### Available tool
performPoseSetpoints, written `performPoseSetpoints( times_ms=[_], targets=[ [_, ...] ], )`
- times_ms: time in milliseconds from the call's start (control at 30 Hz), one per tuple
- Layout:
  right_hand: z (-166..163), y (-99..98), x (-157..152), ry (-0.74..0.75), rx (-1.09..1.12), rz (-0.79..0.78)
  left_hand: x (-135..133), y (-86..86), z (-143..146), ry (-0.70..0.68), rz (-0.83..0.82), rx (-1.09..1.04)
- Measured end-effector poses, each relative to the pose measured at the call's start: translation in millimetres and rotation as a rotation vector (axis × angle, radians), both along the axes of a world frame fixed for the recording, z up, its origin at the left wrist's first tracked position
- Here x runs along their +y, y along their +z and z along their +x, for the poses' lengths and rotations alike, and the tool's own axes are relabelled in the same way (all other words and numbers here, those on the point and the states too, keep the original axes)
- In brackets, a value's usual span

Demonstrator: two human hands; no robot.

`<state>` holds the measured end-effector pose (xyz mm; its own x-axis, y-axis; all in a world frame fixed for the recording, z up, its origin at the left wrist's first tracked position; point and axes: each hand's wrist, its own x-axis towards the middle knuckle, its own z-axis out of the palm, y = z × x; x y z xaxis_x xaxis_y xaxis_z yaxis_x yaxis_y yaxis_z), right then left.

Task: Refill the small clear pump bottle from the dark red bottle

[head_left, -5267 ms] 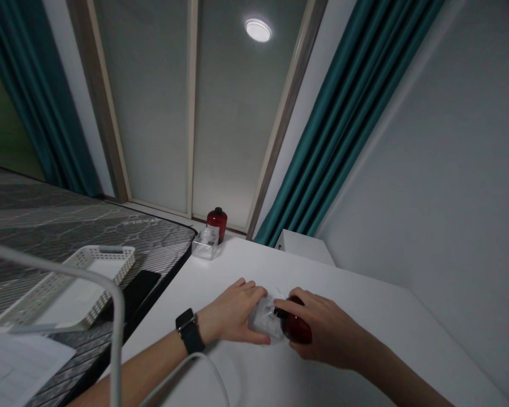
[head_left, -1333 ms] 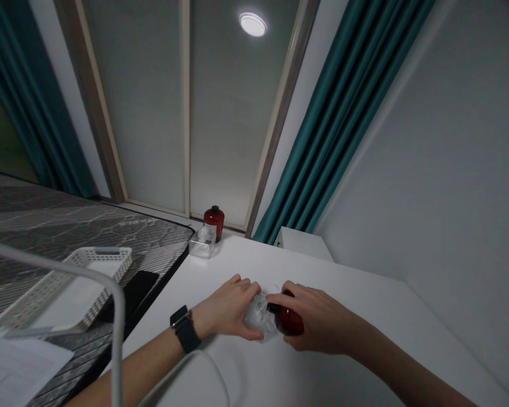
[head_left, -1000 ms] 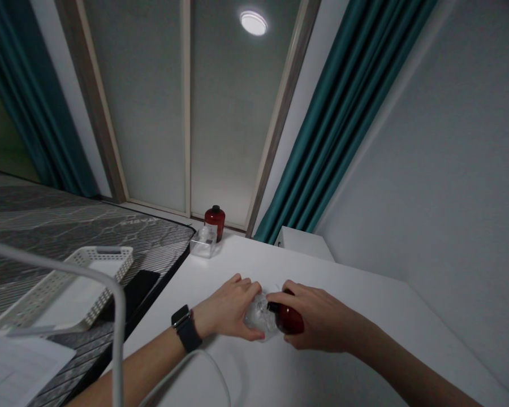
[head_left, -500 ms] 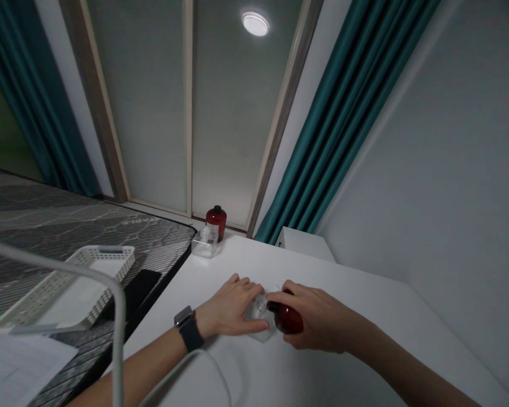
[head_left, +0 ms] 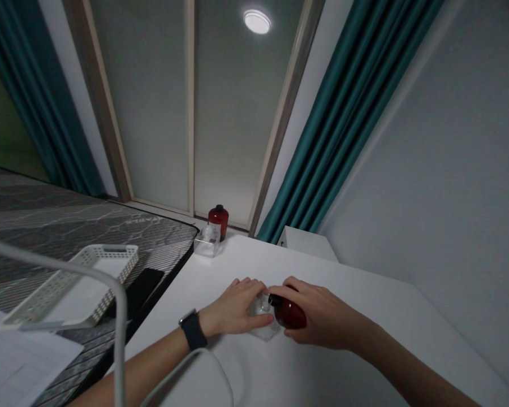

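My right hand is shut around a dark red bottle, which lies nearly on its side with its black neck pointing left. That neck reaches the top of a clear acrylic box, and my left hand grips the box from the left. Its fingers partly cover the box, so the inside is hard to make out. Farther back, a second dark red bottle stands upright behind a matching clear acrylic box. Neither hand touches that pair.
Both hands work over a white table. To its left lie a grey mattress, a white plastic basket, a black phone and papers. A white cable crosses the lower left. A white box sits beyond the table.
My left hand has slid rightward over the clear box. The bottle in my right hand now sits closer to the box and more level. The view has tilted slightly.
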<state>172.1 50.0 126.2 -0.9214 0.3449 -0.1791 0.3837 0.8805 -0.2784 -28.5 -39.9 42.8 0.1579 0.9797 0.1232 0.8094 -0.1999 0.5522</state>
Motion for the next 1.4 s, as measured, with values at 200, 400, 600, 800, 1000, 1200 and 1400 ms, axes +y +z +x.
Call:
performPoseSetpoints(
  times_ms=[200, 400, 600, 800, 1000, 1200, 1400],
  targets=[
    [3.0, -1.1, 0.9, -0.024, 0.045, -0.059, 3.4, -6.9, 5.7, -0.014, -0.005, -0.191],
    [4.2, -1.4, 0.3, -0.029, 0.029, -0.040, 3.1, -15.4, 12.5, 0.039, 0.041, -0.267],
    [5.1, -4.0, 1.8, -0.053, -0.014, -0.027, 9.7, -28.3, 16.6, 0.024, 0.139, -0.497],
    [4.1, -4.5, 2.3, -0.039, -0.021, -0.009, 13.5, -38.8, 18.3, -0.003, 0.154, -0.637],
    [2.1, -1.8, 1.6, -0.037, -0.037, 0.001, 7.9, -26.1, 12.5, -0.051, 0.077, -0.553],
    [3.4, -0.1, 1.6, -0.035, -0.031, -0.008, 5.4, -23.2, 7.1, -0.138, 0.083, -0.541],
    [4.1, 2.6, 1.3, -0.026, -0.026, -0.037, 6.7, -25.2, -3.6, -0.261, 0.057, -0.433]
  ],
)
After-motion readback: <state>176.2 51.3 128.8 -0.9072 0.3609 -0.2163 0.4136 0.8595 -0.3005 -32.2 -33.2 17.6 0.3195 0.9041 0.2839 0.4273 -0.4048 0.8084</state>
